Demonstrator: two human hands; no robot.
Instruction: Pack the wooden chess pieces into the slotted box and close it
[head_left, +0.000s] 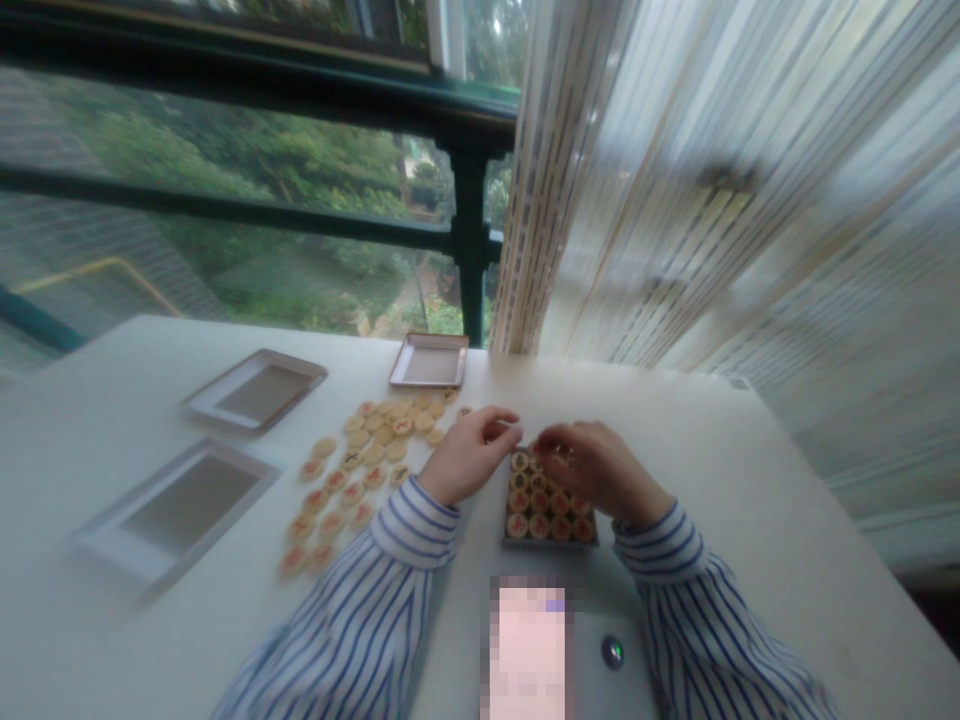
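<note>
My left hand hovers just left of a small box with wooden Chinese chess pieces set in rows. Its fingers are curled, thumb near fingertips; whatever they may hold is too small to make out. My right hand is over the box's far right part, hiding some pieces there. Its fingers are bent together, and their tips are blurred, so anything held is hidden. The visible pieces in the box carry red marks in the near rows and dark marks farther back. Loose chess pieces lie spread left of my left hand.
A shallow tray stands behind the loose pieces. Two more frame-like trays lie at the left: a far tray and a near tray. A phone, pixelated, and a dark oval object are in front. Beyond are a curtain and railing.
</note>
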